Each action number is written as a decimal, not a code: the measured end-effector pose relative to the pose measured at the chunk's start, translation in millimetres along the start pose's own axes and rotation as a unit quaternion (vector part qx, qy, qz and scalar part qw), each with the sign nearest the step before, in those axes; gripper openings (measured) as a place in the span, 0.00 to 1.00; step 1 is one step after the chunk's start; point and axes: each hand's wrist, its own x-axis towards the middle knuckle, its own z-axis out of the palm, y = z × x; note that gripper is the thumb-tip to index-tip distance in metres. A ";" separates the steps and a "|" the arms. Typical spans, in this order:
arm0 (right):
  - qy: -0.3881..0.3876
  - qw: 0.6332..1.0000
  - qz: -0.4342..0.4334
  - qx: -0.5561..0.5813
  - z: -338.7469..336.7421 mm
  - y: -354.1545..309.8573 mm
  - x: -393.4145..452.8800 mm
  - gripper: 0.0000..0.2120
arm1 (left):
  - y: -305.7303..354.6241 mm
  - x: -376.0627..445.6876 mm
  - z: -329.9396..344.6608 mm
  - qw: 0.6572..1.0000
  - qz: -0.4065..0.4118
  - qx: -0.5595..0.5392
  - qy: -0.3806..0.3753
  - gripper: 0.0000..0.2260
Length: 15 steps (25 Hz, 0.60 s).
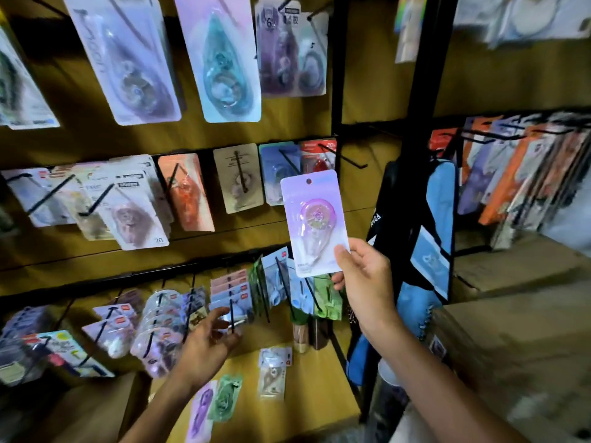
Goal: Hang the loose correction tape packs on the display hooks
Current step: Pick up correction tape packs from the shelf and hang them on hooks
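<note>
Pinching a purple pack's (315,220) lower edge, right hand (364,276); left hand (208,343) loose-fingered among hooked packs (230,295).

Lilac correction tape pack (315,222) upright, pinched at lower corner; loose packs (275,372) flat on shelf

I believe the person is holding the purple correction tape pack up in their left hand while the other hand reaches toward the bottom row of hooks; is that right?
Not quite: the head view shows the right hand holding up the purple correction tape pack, while the left hand reaches toward the bottom row of hooks.
</note>
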 end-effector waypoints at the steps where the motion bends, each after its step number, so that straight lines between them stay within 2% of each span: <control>1: -0.001 1.000 0.002 0.005 -0.3 -1.1 0.4 0.09 | -0.3 -1.8 1.9 1.000 0.004 0.021 -0.007 0.21; 6: 0.008 1.000 0.007 0.016 4.3 -7.1 5.1 0.10 | 1.5 -10.3 1.4 0.994 0.032 0.101 -0.011 0.24; 15: 0.036 0.999 0.029 -0.002 10.3 -3.8 13.4 0.07 | 35.9 -7.5 -11.9 0.986 0.110 0.098 0.072 0.26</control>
